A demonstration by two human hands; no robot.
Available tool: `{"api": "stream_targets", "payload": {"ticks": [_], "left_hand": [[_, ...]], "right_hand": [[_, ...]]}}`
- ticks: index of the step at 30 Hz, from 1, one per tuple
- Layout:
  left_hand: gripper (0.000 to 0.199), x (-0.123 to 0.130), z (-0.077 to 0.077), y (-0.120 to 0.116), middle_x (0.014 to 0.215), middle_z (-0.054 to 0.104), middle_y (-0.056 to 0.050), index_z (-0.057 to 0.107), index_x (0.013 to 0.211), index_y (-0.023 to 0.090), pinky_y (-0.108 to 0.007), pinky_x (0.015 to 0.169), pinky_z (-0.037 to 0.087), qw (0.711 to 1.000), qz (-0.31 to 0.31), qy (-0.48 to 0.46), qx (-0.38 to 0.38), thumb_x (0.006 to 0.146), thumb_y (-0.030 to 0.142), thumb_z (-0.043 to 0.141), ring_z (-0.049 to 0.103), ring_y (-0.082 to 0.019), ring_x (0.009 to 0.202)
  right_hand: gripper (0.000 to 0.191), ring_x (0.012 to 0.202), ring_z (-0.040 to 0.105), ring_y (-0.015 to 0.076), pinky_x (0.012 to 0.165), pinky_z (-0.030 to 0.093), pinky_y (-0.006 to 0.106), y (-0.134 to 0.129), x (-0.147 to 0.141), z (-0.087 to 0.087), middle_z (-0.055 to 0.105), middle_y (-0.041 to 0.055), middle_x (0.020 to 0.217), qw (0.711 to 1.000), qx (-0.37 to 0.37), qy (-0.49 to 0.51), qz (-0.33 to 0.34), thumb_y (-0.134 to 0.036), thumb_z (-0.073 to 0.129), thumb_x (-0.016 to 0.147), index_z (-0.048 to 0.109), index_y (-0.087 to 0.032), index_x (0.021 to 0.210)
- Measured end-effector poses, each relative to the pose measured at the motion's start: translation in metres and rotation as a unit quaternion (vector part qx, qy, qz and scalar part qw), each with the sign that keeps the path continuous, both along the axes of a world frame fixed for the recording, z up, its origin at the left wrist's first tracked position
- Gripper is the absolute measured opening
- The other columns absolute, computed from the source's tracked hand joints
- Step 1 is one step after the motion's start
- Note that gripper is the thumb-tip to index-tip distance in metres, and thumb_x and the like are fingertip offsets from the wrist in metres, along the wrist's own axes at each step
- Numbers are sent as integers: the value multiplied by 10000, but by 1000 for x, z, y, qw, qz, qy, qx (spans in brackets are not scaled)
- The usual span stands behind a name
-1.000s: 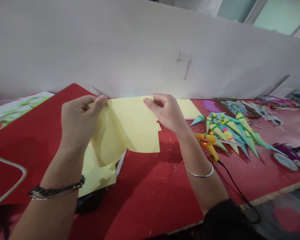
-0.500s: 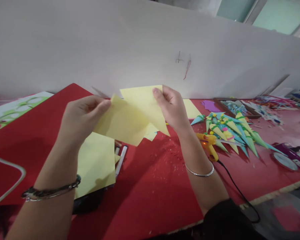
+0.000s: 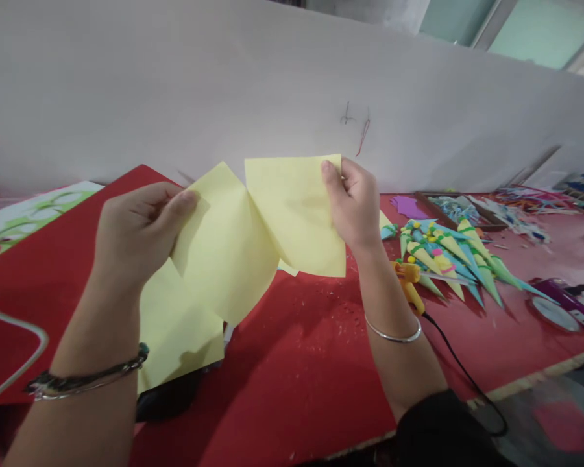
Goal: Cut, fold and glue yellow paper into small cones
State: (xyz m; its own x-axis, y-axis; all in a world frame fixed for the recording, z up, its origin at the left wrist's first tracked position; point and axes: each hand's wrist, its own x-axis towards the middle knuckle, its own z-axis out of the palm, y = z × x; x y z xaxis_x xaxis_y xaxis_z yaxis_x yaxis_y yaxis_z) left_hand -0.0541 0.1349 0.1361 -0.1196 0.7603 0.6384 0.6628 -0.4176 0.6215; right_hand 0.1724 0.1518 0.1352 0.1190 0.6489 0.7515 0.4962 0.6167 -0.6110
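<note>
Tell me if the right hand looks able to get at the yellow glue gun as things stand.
Not right away, it seems: the right hand pinches yellow paper and would have to let go. Otherwise likely yes: the glue gun lies near the right forearm, its handle uncovered.

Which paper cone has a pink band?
The pale-yellow cone just right of the yellow glue gun in view. The bands I can make out on the other cones are green.
</note>
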Motion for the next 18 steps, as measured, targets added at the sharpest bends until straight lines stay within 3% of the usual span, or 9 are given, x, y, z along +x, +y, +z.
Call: {"api": "stream_targets", "payload": {"ticks": [8,10,12,15,18], "left_hand": [[229,-8,-2,5,432,384,62,560,562,163,-138,328,185,1000,27,-7,11,694,349,535,302,-31,380],[197,-9,-3,6,451,434,56,577,609,162,-128,324,214,999,8,-42,-5,678,347,564,339,-28,373],[213,-10,-3,5,510,515,46,605,764,174,-131,330,294,991,-60,-93,-75,631,341,605,427,-45,382],[476,-14,-1,4,627,597,24,579,997,206,-214,400,452,945,-188,-131,-235,538,293,671,574,-122,491],[493,-20,-2,3,633,610,5,603,963,183,-313,477,524,916,-208,-145,-310,487,263,704,638,-208,613]], "right_hand": [[384,456,253,55,432,264,216,2,10,0,294,-62,527,1000,6,6,-20,-355,431,879,306,-208,547],[367,461,282,54,430,276,213,2,11,0,334,-57,545,1000,12,16,-16,-369,428,878,343,-206,561],[358,469,310,58,433,288,215,2,11,0,359,-52,558,999,20,29,-13,-372,426,878,358,-205,569],[356,491,353,69,453,311,222,2,9,1,382,-43,573,998,32,56,-17,-349,415,883,352,-206,563],[357,499,377,72,460,324,222,1,7,2,395,-39,575,996,26,79,-14,-324,404,887,343,-206,555]]}}
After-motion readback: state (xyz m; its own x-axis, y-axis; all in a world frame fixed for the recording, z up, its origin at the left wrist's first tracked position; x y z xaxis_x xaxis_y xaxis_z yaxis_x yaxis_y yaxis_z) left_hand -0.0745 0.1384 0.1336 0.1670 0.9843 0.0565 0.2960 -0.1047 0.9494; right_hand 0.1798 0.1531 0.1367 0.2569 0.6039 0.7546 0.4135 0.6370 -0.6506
